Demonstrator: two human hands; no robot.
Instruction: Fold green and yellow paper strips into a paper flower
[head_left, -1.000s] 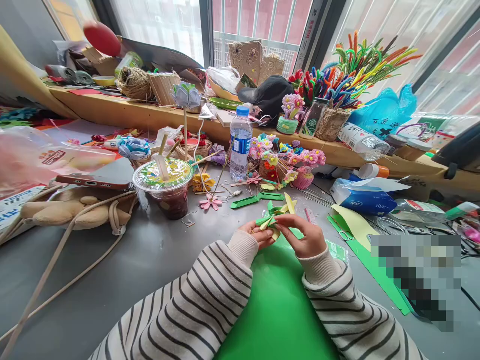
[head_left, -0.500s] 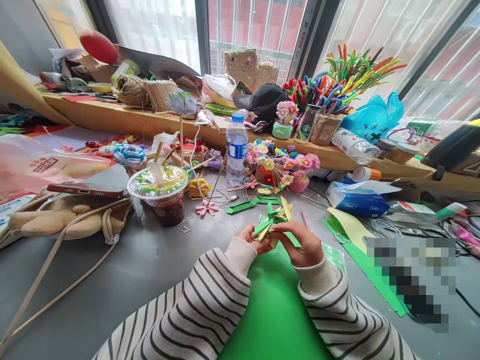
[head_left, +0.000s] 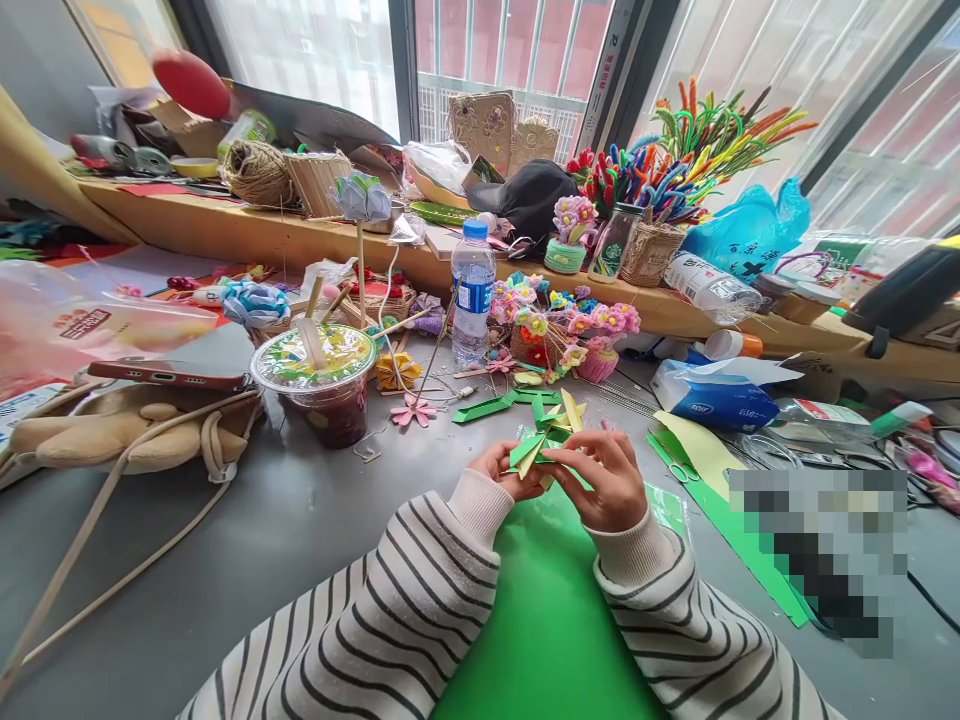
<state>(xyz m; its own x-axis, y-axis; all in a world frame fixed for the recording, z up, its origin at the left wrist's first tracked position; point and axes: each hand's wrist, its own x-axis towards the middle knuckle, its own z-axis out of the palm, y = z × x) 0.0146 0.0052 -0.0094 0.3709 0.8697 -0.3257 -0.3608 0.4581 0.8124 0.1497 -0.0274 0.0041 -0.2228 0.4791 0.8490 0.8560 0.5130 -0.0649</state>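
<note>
Folded green and yellow paper pieces point(head_left: 531, 450) are held between both hands above a green sheet point(head_left: 555, 620). My left hand point(head_left: 508, 472) grips their lower left side, its fingers curled under the paper. From the right, my right hand point(head_left: 604, 480) pinches the paper between thumb and fingertips. Longer green folded strips point(head_left: 484, 409) lie on the table just beyond the hands. A clear plastic packet point(head_left: 667, 510) rests beside my right wrist.
A lidded drink cup point(head_left: 319, 385) stands at left, near a phone point(head_left: 169, 374) on a beige bag. Behind are a water bottle point(head_left: 472, 295) and crocheted flowers point(head_left: 592, 325). At right lie scissors point(head_left: 682, 472), green and yellow paper, and a blue tissue pack point(head_left: 716, 393).
The fingers of my right hand have shifted slightly and look more bent. Both hands still hold the folded paper in nearly the same place.
</note>
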